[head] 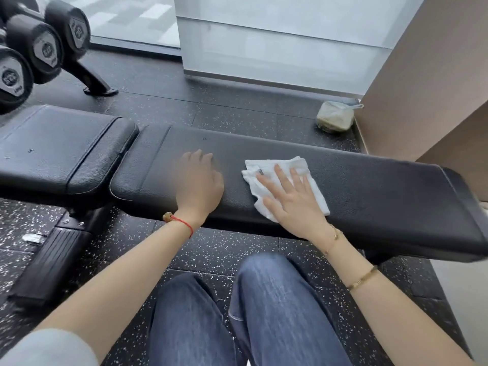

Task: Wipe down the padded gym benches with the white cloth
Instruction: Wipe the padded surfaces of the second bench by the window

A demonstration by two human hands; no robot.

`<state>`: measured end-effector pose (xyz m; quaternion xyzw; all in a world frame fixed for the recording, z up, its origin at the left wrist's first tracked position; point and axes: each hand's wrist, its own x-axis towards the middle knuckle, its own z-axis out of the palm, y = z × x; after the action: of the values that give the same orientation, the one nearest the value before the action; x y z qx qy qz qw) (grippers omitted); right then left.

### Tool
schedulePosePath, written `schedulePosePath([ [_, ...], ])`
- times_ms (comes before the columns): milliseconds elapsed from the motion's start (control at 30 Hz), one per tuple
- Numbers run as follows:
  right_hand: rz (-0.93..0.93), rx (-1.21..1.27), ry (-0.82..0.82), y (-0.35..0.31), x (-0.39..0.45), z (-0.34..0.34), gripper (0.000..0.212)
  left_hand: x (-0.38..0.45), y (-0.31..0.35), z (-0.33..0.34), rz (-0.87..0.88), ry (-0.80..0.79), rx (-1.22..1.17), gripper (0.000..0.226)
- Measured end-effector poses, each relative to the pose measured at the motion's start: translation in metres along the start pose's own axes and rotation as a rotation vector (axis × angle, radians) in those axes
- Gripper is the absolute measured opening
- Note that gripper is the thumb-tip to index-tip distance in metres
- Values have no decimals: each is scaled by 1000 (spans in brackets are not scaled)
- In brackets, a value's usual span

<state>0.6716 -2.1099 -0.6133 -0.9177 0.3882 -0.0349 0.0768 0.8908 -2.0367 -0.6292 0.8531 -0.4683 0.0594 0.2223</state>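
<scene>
We look down on a long black bench pad (343, 186), where the right hand (293, 204) lies flat with straight, spread fingers pressing a white cloth (266, 167) onto the pad's middle. A small dark tag shows on the cloth near the fingertips; we cannot read any writing on it. The left hand (198, 186) rests on the bare pad just left of the cloth, blurred, fingers loosely bent and holding nothing we can see.

A second, shorter seat pad (60, 151) butts against the long pad's left end. Beyond that end, three dumbbell heads (45, 48) sit on a rack, each bearing a round logo and small lettering too blurred to make out; the rack is cut off by the frame.

Behind the long pad's right end, a clear container (335, 116) of something greenish stands on the speckled floor against a tan wall. We count a red cord bracelet (182, 223) on the left wrist and two gold bracelets (361, 278) on the right forearm.
</scene>
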Motion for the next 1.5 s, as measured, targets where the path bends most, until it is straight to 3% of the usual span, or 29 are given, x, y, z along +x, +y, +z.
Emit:
schedulePosePath([
  [200,231,19,-41,29,57,-15,54,-1,-1,3,-6,27,-15,46],
  [367,109,33,-63,-9,83,-9,55,-2,-1,1,-20,37,-25,45],
  [567,-178,-3,-54,5,12,-4,55,-3,1,-1,-27,23,-24,45],
  [833,61,4,-89,32,96,-19,53,-1,4,-3,-36,17,-3,45],
  [933,4,13,-103,15,100,-17,54,-1,4,-1,-40,33,1,44],
  [1167,-242,-8,-72,28,10,-8,54,-2,4,0,-35,33,3,45],
  [1367,85,11,-103,47,72,-20,53,-3,5,-1,-36,0,5,47],
  [1500,1,27,-119,-3,86,-11,55,-3,6,-2,-38,-4,-3,47],
])
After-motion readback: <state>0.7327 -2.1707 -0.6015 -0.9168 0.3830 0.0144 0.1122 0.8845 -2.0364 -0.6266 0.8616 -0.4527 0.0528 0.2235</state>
